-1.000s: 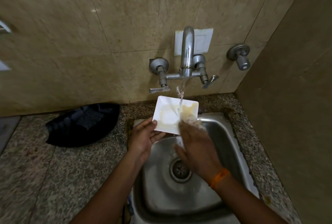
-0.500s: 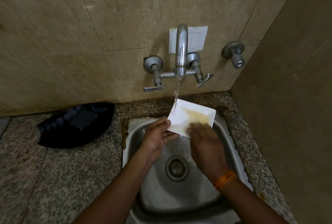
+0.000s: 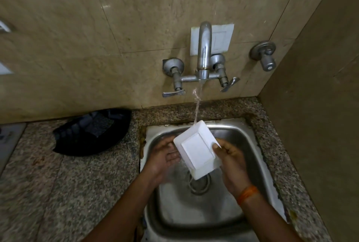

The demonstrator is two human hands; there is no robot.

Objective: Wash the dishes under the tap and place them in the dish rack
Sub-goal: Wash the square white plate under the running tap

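Note:
A small white square dish (image 3: 196,149) is held bottom-up and tilted over the steel sink (image 3: 242,144). Its raised square foot faces me. Water runs from the wall tap (image 3: 204,55) onto the dish's far corner and streams off the lower edge toward the drain (image 3: 200,185). My left hand (image 3: 165,154) cups the dish from underneath on the left, its fingers partly hidden behind it. My right hand (image 3: 231,158) grips the right edge, thumb on the underside. An orange band (image 3: 247,193) circles my right wrist.
A black dish rack or basket (image 3: 91,133) lies on the speckled granite counter (image 3: 58,193) left of the sink. Tiled walls close in at the back and on the right. A second wall valve (image 3: 264,55) sticks out right of the tap.
The dish has been flipped from face-up to bottom-up and lowered toward the sink's middle. My right hand stopped rubbing the inside and now holds the right edge.

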